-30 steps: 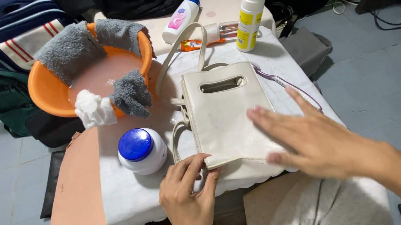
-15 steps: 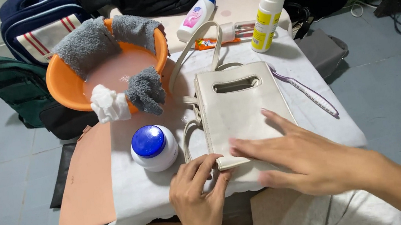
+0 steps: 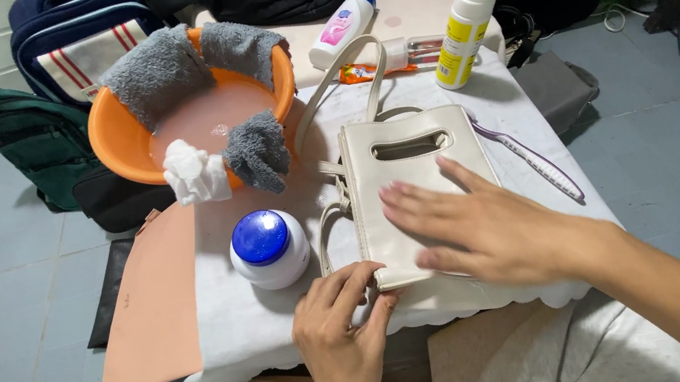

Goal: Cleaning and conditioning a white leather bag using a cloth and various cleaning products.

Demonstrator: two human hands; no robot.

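I've got the cream handbag (image 3: pixel 408 187) lying flat at the middle of the white cloth (image 3: pixel 244 321), its strap looping away to the far side. My left hand (image 3: pixel 341 332) pinches the bag's near left corner, thumb and fingers closed on the edge. My right hand (image 3: pixel 480 222) lies palm-down across the bag's face, fingers spread flat. Just left sits a white jar with a blue lid (image 3: pixel 268 246); far left, an orange basin (image 3: pixel 116 135) draped with grey towels. A toothbrush (image 3: pixel 533 160) lies right of the bag.
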